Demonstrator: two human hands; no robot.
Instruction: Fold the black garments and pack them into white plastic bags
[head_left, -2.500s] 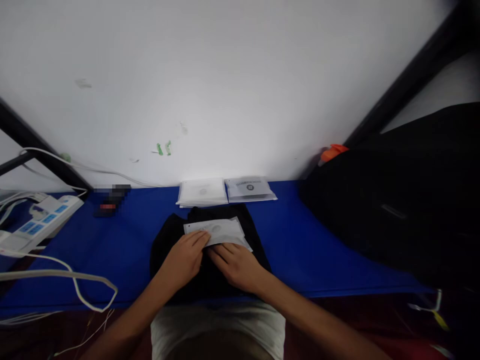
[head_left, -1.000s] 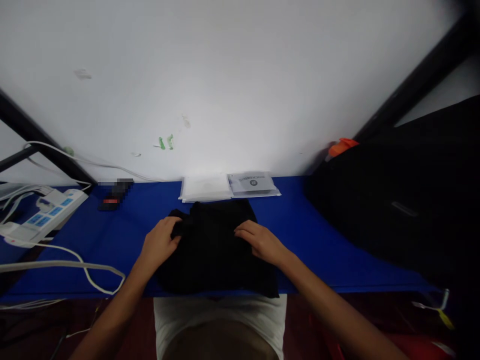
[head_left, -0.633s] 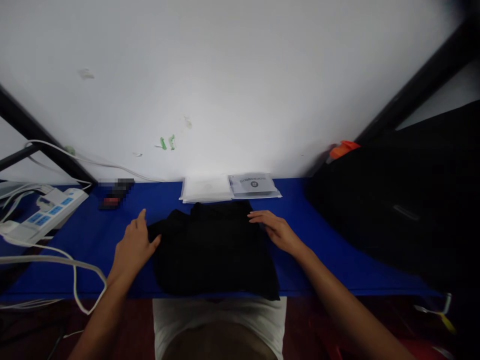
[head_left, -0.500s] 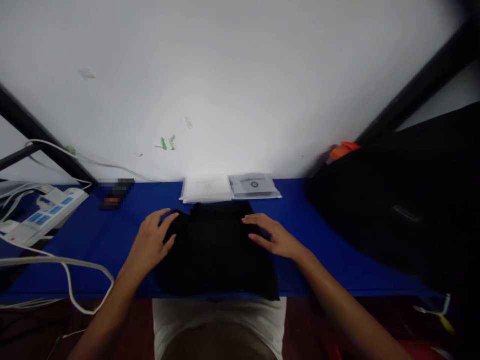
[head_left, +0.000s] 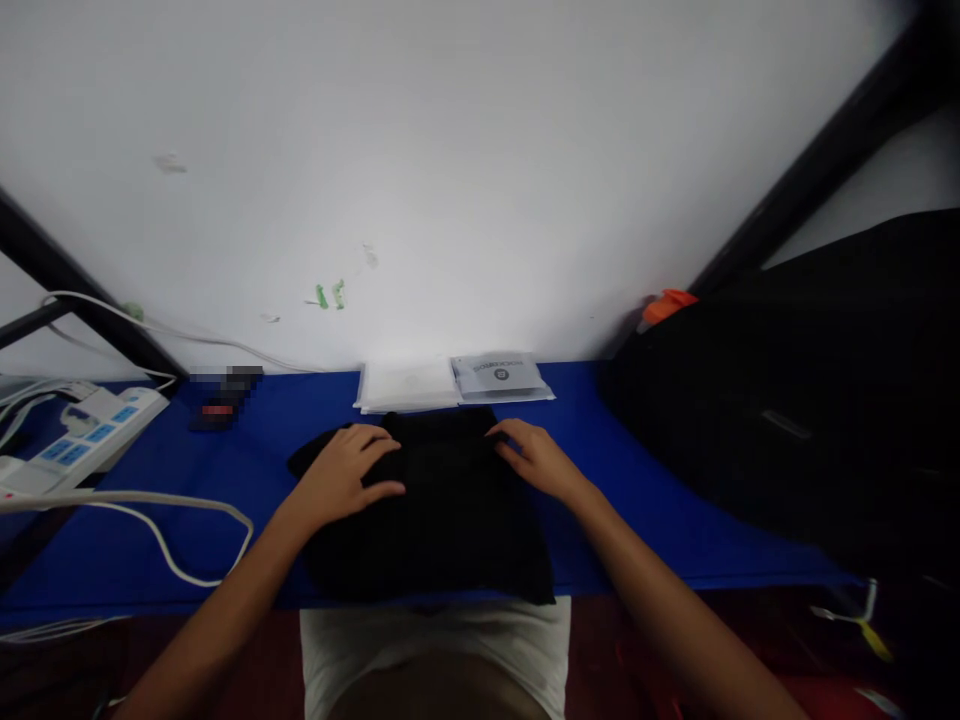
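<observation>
A black piece of clothing lies folded at the front of the blue tabletop, its lower edge along the table's front edge. Flat on its upper left part rests my left hand, fingers apart. A flap of the dark fabric sticks out to the left beneath that hand. My right hand is at the upper right edge of the garment, thumb and fingertips drawn together on the cloth. Just behind the garment lie a white flat packet and a grey printed plastic pouch, side by side.
A white power strip with plugs and cables sits at the left, and a loose white cable loops near my left forearm. A dark blurred object lies behind it. A large black bag-like bulk fills the right side.
My left hand has slid right, further onto the garment, and a flap now shows on the left. My right thumb and fingers have come closer together at the edge. The view has shifted slightly.
</observation>
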